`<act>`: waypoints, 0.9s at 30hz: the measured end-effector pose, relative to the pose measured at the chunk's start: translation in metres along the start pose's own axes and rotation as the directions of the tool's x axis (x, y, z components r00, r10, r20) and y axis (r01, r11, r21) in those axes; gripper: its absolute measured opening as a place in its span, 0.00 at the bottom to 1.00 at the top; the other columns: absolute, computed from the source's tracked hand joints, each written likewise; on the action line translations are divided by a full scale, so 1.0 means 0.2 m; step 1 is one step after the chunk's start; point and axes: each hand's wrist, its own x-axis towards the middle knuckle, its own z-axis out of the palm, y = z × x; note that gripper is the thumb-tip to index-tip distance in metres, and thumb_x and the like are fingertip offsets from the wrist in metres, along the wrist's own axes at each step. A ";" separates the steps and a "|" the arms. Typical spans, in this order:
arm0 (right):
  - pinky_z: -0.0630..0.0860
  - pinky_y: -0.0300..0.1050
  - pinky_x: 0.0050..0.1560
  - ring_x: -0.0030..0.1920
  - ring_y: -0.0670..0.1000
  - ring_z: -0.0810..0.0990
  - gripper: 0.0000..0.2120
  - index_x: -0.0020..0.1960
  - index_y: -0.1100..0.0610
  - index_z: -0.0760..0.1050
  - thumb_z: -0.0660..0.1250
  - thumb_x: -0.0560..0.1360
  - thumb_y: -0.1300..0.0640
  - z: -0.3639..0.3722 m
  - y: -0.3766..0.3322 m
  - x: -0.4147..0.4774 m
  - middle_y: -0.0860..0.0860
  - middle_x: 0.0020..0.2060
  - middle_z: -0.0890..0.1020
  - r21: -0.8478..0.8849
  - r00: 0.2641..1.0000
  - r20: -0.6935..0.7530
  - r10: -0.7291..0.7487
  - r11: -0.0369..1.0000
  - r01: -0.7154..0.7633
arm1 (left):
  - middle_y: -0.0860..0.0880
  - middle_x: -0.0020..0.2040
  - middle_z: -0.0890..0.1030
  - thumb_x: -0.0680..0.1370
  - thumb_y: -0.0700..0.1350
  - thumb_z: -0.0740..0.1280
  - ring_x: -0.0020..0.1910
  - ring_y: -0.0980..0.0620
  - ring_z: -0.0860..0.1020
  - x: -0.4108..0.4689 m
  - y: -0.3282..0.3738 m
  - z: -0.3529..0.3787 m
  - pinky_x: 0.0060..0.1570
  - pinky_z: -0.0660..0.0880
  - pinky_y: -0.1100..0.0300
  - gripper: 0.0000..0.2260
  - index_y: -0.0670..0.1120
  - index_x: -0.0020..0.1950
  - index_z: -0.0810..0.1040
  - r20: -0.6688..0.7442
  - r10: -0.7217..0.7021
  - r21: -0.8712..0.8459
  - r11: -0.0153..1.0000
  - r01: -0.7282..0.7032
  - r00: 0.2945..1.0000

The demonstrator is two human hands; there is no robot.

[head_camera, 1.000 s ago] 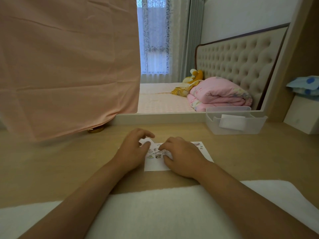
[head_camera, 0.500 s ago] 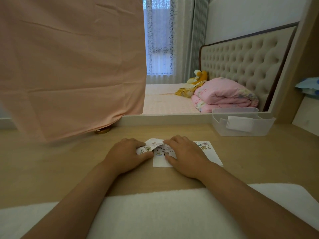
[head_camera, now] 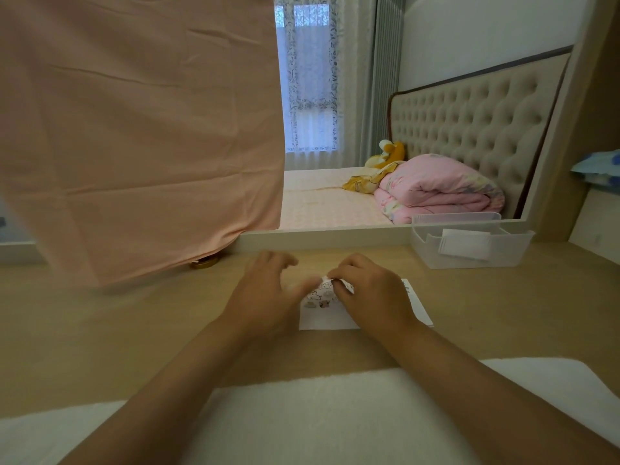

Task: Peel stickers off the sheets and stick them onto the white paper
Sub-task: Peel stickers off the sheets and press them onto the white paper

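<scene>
Both hands shifted: right hand (head_camera: 369, 297) now pinches a raised edge of the sticker sheet (head_camera: 324, 280); left hand (head_camera: 265, 293) blurred, grip unclear. Peeling looks underway.

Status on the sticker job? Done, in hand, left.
Done: small marks at the far right corner of the white paper look like stickers already placed, too small to confirm. In hand: the right hand pinches the top edge of the sticker sheet; the left hand is blurred beside it. Left: several stickers remain on the sheet, and most of the visible paper is bare.
</scene>
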 end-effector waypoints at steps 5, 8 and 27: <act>0.71 0.34 0.35 0.36 0.47 0.81 0.07 0.47 0.54 0.85 0.76 0.71 0.63 -0.02 0.01 0.00 0.45 0.43 0.82 -0.035 0.995 -0.078 0.066 0.997 -0.069 | 0.47 0.37 0.84 0.81 0.58 0.60 0.31 0.50 0.77 -0.08 0.12 -0.07 0.36 0.73 0.57 0.22 0.42 0.42 0.81 0.202 -0.432 -0.240 0.849 0.472 0.879; 0.70 0.34 0.36 0.36 0.47 0.80 0.07 0.48 0.53 0.85 0.75 0.72 0.63 -0.02 0.01 0.00 0.45 0.43 0.82 -0.059 0.993 -0.106 0.044 0.997 -0.050 | 0.48 0.43 0.87 0.81 0.55 0.62 0.33 0.51 0.79 -0.13 0.15 -0.02 0.32 0.69 0.60 0.18 0.42 0.52 0.82 0.480 -0.456 -0.471 0.587 0.658 0.750; 0.66 0.25 0.38 0.38 0.33 0.74 0.15 0.62 0.51 0.81 0.65 0.77 0.53 -0.02 -0.20 -0.03 0.44 0.58 0.78 0.097 1.000 0.002 0.028 0.995 -0.028 | 0.49 0.37 0.83 0.81 0.44 0.66 0.29 0.56 0.76 -0.15 0.04 0.02 0.30 0.71 0.61 0.11 0.40 0.44 0.82 0.105 -0.448 -0.735 0.566 0.373 0.888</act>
